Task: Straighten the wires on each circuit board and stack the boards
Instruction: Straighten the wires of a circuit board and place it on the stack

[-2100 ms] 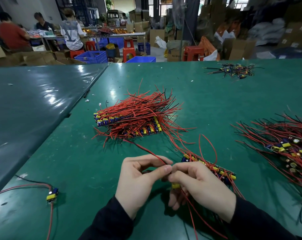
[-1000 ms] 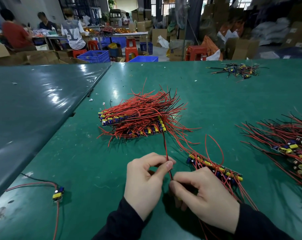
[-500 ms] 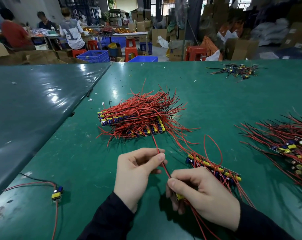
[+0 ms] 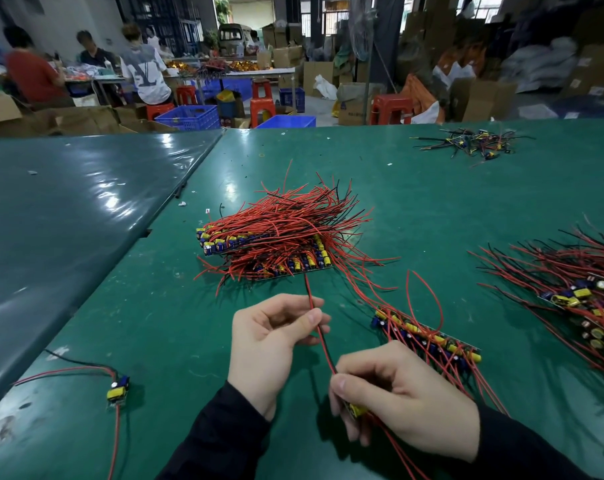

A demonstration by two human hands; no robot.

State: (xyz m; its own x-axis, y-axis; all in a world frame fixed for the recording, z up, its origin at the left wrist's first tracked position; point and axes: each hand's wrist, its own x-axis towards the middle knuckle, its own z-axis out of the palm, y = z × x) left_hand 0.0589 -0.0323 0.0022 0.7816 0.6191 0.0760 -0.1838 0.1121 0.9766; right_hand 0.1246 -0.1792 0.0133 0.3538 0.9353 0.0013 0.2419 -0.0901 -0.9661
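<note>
Red wire (image 4: 319, 332) runs taut between my two hands, so I judge the straightening step is in hand on one small circuit board (image 4: 357, 409). My right hand (image 4: 402, 405) curls its fingers round that board near the front edge of the green table (image 4: 432, 188), only a yellow component showing under the palm. My left hand (image 4: 271, 341) pinches the wire between thumb and forefinger, a little farther out. Next, I think, the left fingers must slide along the wire to its far tip (without tugging it off the solder), then the board goes onto the stack of boards (image 4: 269, 247) just beyond. A row of boards (image 4: 428, 337) lies right beside my right hand, its loose wires trailing under my wrist and likely to snag. An unsorted heap (image 4: 577, 296) waits at right, a single board (image 4: 118, 389) at near left, and a small tangle (image 4: 473, 142) at far right.
</note>
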